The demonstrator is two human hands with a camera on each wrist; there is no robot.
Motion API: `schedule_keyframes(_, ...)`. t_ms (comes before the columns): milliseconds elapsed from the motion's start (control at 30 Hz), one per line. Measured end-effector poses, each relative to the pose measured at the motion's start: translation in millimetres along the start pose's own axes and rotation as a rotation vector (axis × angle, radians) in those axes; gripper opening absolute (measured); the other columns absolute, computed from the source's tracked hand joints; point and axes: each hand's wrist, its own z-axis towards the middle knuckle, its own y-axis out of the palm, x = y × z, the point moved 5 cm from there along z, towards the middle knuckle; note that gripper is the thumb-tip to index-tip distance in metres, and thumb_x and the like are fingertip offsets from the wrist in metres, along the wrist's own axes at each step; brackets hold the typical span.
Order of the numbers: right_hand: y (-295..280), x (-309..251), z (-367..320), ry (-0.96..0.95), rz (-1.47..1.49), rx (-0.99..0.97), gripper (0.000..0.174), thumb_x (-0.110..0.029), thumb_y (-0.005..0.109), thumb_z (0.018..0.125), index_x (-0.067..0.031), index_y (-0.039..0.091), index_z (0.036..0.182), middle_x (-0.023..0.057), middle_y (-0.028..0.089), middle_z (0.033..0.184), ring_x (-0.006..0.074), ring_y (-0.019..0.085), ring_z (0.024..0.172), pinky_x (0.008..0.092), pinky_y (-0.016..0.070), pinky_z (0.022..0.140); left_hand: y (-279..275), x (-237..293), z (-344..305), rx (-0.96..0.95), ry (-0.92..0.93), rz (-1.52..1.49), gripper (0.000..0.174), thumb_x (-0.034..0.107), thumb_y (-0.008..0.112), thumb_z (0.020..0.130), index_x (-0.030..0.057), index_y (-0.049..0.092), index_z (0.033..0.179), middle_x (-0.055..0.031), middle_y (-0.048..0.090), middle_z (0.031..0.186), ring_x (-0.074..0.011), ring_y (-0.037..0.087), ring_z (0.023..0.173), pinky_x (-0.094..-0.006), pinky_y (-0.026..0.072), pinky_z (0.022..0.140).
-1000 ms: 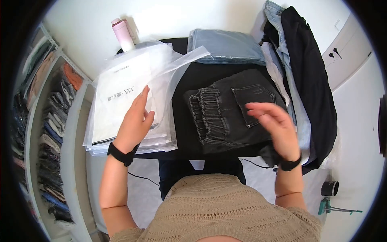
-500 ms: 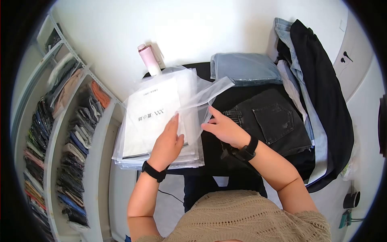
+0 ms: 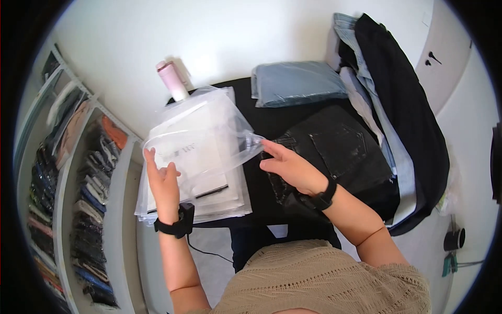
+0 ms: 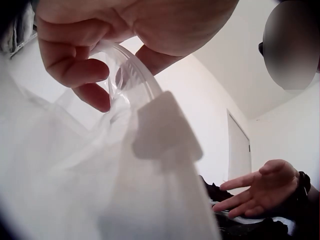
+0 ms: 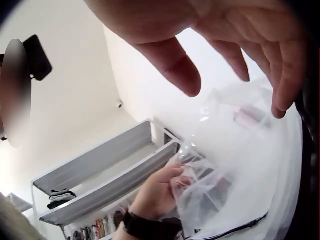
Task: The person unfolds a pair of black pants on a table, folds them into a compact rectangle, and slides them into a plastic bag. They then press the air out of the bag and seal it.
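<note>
My left hand [image 3: 164, 183] pinches the edge of a clear frosted plastic bag [image 3: 222, 165], which is lifted and bowed open over a stack of similar bags [image 3: 238, 206]. In the left wrist view, curled fingers [image 4: 82, 72] hold the bag's ridged rim, with a pale translucent tab [image 4: 167, 127] near them. My right hand [image 3: 295, 170] is at the bag's right end, its fingers extended and thumb apart. Spread fingers of that hand also show in the left wrist view. Folded black jeans [image 3: 340, 149] with a gathered waistband lie right of the stack, partly behind my right hand.
A pink-and-white bottle [image 3: 172, 81] stands behind the bags. At the back of the black table lies a bagged blue garment [image 3: 298, 83]. Draped clothes [image 3: 402, 104] cover the right side. Shelves [image 3: 83, 157] full of bagged garments stand at left.
My right hand has come left from over the jeans to the bag. My left hand has moved left and taken hold of the top bag's edge, and the bag's mouth has widened.
</note>
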Motion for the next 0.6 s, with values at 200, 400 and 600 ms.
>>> schedule_keyframes(200,-38.9,-23.3,-58.3,-0.299,-0.542,0.157,0.046,-0.013,0.064,0.085,-0.0027,0.051,0.128,0.0180,0.058,0.113,0.0263,0.057,0.106,0.0333,0.0475,0.089,23.4,9.8,-21.5,-0.107,0.044,-0.003,0.075,-0.003,0.053,0.085,0.0027,0.013,0.149,-0.0167,0.032,0.149,-0.0133,0.054,0.073,-0.0242,0.0473,0.069)
schedule_keyframes(400,4.9,13.8,-77.5,-0.450,-1.309,0.328,0.088,-0.043,0.079,0.066,0.0013,0.042,0.132,0.0225,0.048,0.123,0.0377,0.046,0.117,0.0468,0.0360,0.100,46.8,12.6,-28.8,-0.145,0.035,-0.046,0.079,-0.003,0.056,0.084,0.0049,0.013,0.150,-0.0159,0.028,0.151,-0.0133,0.053,0.079,-0.0234,0.0457,0.067)
schedule_keyframes(600,15.5,53.6,-73.1,-0.317,-1.545,0.350,0.092,-0.041,0.082,0.062,-0.0068,0.040,0.137,0.0242,0.038,0.137,0.0414,0.037,0.127,0.0540,0.0299,0.104,46.9,2.3,-37.6,-0.157,0.014,-0.045,0.076,-0.002,0.054,0.086,0.0034,0.013,0.150,-0.0154,0.029,0.151,-0.0129,0.057,0.077,-0.0239,0.0462,0.070)
